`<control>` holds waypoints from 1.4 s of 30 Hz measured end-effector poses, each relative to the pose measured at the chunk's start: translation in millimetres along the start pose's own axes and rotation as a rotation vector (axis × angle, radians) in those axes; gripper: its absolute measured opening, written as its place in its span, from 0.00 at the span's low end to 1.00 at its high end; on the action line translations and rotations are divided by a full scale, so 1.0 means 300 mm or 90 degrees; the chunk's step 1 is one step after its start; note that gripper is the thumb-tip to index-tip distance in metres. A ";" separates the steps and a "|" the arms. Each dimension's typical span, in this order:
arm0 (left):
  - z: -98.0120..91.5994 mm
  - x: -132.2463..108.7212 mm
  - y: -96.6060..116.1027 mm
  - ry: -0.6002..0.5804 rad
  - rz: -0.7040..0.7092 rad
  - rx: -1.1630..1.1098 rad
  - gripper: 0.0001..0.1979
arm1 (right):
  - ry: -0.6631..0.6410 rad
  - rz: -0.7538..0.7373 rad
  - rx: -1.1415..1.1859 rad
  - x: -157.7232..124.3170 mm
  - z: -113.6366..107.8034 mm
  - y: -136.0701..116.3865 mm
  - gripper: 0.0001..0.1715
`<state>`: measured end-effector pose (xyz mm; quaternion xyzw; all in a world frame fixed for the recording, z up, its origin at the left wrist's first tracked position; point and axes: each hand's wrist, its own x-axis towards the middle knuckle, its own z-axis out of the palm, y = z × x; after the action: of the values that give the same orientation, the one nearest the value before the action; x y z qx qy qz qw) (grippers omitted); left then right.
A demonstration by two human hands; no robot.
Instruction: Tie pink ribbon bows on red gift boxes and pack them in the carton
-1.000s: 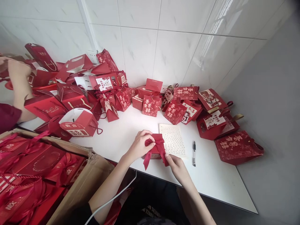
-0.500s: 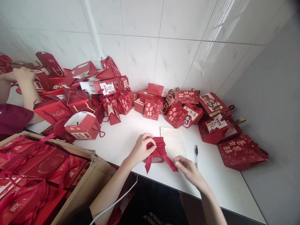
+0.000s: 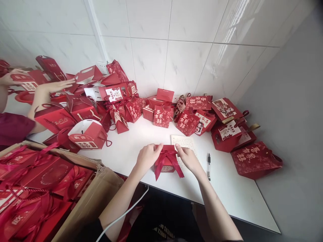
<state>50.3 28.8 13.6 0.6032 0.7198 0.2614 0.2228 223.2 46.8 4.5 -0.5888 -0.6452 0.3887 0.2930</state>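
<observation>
Down at the front, a white cable trails past the left forearm, and on the left a cardboard carton is packed with ribboned red packages. Now the action: a small red box sits near the front edge of the white desk, a red ribbon bowed across its front. And there's the change! The right hand has let go of the ribbon's tail and comes up to the top right; the left hand mirrors it at the top left. Both tails hang loose, so attention seems to shift from the ends to the bow's upper part. Thumbs at the top on both sides, but whether they're pinching loops or steadying the box, I can't tell. Just beyond, a handwritten notepad, partly covered by the right hand, with a pen beside it. Further back, decorated boxes line the tiled wall.
</observation>
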 end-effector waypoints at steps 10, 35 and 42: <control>0.081 -0.072 -0.063 0.031 0.037 -0.347 0.10 | 0.037 -0.062 0.210 -0.028 0.070 0.060 0.23; 0.036 -0.043 -0.053 -0.021 0.118 -0.187 0.09 | 0.093 -0.104 0.189 -0.040 0.093 0.084 0.16; 0.017 -0.001 -0.035 -0.056 0.066 -0.154 0.14 | 0.086 -0.099 0.178 -0.040 0.090 0.087 0.15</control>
<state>45.9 27.5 3.0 0.6191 0.6404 0.3310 0.3116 216.2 30.8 -30.9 -0.5153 -0.6071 0.4108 0.4439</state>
